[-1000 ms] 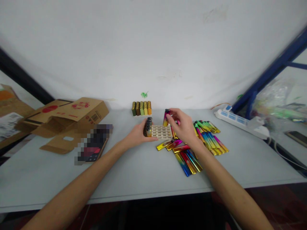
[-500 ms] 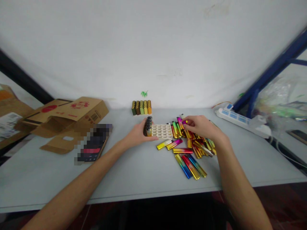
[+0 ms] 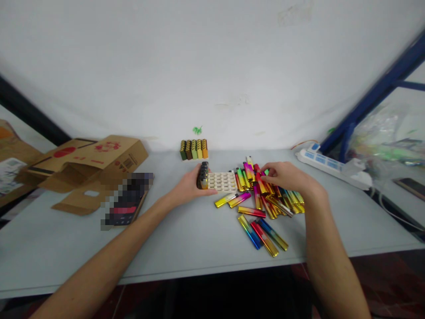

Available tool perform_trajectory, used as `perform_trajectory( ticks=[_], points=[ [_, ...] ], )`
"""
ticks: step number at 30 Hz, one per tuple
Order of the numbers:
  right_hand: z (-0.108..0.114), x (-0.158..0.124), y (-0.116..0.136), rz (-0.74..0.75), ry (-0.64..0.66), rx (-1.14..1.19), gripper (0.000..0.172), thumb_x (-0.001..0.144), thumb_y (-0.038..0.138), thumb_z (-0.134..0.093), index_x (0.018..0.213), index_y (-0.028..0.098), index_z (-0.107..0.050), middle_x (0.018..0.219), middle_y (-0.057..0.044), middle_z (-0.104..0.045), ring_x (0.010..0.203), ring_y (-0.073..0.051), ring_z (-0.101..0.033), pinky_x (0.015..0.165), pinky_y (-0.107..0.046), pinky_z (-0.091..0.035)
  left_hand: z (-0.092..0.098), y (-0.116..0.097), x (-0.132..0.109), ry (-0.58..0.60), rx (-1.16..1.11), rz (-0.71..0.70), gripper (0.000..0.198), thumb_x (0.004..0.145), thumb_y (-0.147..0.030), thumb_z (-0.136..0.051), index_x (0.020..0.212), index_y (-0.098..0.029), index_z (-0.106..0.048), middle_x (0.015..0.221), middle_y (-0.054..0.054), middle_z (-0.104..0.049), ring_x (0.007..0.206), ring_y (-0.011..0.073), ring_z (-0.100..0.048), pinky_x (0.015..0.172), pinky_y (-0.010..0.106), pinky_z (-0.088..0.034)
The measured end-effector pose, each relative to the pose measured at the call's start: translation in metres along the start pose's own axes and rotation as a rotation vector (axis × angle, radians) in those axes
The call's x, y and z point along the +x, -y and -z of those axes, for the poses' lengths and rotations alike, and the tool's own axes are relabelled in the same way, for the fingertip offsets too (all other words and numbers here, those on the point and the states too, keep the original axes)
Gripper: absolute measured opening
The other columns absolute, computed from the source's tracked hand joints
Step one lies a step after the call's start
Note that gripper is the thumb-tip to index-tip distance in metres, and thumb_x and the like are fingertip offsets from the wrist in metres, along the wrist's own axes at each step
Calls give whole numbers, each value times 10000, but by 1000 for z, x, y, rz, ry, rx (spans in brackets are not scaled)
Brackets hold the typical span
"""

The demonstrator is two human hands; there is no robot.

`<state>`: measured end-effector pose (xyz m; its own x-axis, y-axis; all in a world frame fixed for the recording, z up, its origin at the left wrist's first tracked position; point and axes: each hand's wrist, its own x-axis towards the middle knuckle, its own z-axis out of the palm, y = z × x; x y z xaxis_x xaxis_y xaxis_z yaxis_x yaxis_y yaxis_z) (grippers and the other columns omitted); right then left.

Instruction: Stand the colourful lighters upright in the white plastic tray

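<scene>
My left hand point(image 3: 189, 186) is closed around the left end of a white tray point(image 3: 224, 181) with rows of slots. One column of black-topped lighters point(image 3: 204, 176) stands upright in that end, and the other slots show bare. Over a heap of shiny metallic lighters point(image 3: 282, 201), my right hand point(image 3: 285, 177) is closed, its thumb and fingers pinched at a red-and-gold lighter point(image 3: 260, 183). The fingers partly cover the heap. In front lie loose lighters, among them a red-and-gold one point(image 3: 264, 239).
A full block of gold-topped lighters point(image 3: 194, 149) stands near the wall. To the left are an open cardboard box point(image 3: 122, 153) and a phone point(image 3: 129, 199) with a blurred screen. A white power strip point(image 3: 332, 168) with a cable lies at the right.
My right hand has shifted slightly right within the heap, and some lighters there lie differently. My left hand keeps its hold on the tray. The view has moved a little.
</scene>
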<state>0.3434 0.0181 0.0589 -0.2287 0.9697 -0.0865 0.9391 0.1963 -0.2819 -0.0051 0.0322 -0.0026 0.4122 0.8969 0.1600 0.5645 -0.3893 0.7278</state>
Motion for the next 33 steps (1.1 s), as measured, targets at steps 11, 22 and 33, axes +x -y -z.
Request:
perform_trajectory(
  ticks=[11, 22, 33],
  points=[
    [-4, 2, 4, 51, -70, 5, 330, 993, 417, -619, 1176, 177, -752, 1002, -115, -800, 811, -241, -735, 760, -358, -553, 0, 3, 1, 0, -35, 5, 814, 659, -641, -890, 1265, -212, -555, 1271, 108, -719, 1160, 330, -706, 1070, 511, -553],
    [-11, 3, 25, 106, -105, 0, 324, 1043, 435, -546, 1064, 181, -745, 942, -128, -796, 810, -274, -729, 754, -378, -532, 5, 11, 5, 48, -305, -18, 833, 651, -463, -937, 1331, -185, -543, 1389, 174, -668, 1299, 341, -662, 1172, 565, -496],
    [-11, 3, 27, 127, -97, 36, 343, 1047, 432, -509, 1082, 172, -732, 898, -108, -776, 753, -240, -695, 706, -343, -474, 17, 8, 4, 49, -345, -27, 794, 643, -407, -953, 1313, -170, -599, 1381, 167, -693, 1309, 336, -665, 1218, 574, -464]
  ],
)
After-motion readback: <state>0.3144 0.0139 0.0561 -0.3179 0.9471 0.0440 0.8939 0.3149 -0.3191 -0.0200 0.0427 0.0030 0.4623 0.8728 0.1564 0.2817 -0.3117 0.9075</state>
